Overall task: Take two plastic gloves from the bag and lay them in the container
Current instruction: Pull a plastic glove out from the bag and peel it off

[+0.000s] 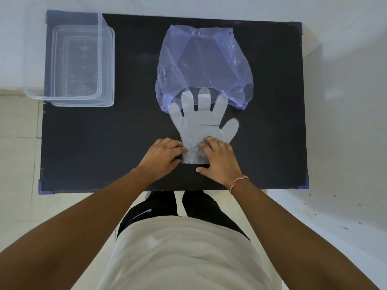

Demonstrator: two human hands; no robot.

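Observation:
A translucent grey plastic glove [199, 128] lies flat on the black table [104, 143], cuff toward me. Its fingertips reach just under the mouth of the crumpled blue plastic bag [204, 61] behind it. My left hand [165, 156] has its fingers curled, with the tips pinching the left edge of the cuff. My right hand [218, 161] lies flat with spread fingers pressing on the cuff, where the plastic wrinkles, and its thumb rests on the table below the cuff edge. The clear plastic container [83, 65] stands empty at the far left corner.
A clear lid [62, 59] leans tilted over the container's left side, past the table edge. Bare black tabletop lies between the container and the glove. Blue caps [43, 188] cover the near table corners. My torso and legs are at the near edge.

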